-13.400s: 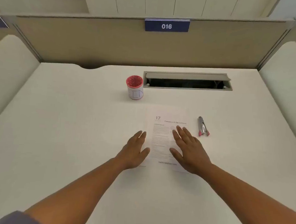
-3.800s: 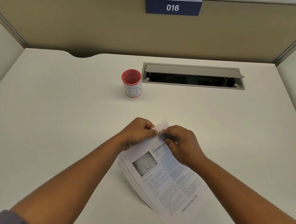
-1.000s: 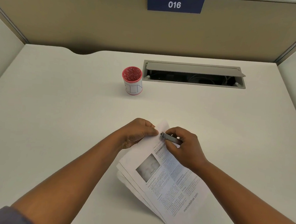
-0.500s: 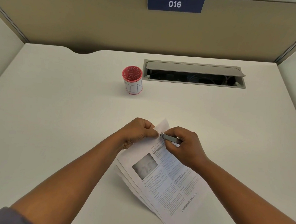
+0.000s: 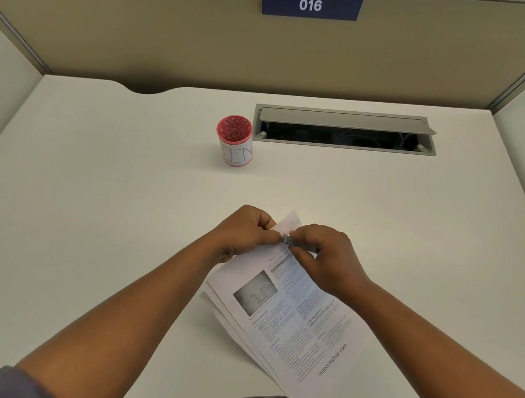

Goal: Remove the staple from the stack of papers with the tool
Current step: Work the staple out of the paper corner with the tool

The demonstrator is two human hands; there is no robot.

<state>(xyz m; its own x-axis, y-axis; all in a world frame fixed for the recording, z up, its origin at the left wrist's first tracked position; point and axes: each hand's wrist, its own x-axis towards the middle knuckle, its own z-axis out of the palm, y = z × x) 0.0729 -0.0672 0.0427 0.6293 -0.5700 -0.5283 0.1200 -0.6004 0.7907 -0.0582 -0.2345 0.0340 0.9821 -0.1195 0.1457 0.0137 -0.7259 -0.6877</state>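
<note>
A stack of printed papers (image 5: 293,322) lies tilted on the white desk (image 5: 99,203), its far corner lifted. My left hand (image 5: 246,232) pinches that corner with curled fingers. My right hand (image 5: 325,256) grips a slim grey metal staple remover (image 5: 298,244), whose tip sits at the papers' corner right beside my left fingertips. The staple itself is too small to see.
A red cup (image 5: 235,139) with a white label, holding many small metal bits, stands behind the papers. To its right is an open cable slot (image 5: 346,130) in the desk. Beige partition walls (image 5: 173,37) enclose the desk on three sides.
Both hands hold the same grip over the last second. The tool's tip has shifted slightly along the paper corner; the stack has barely moved.
</note>
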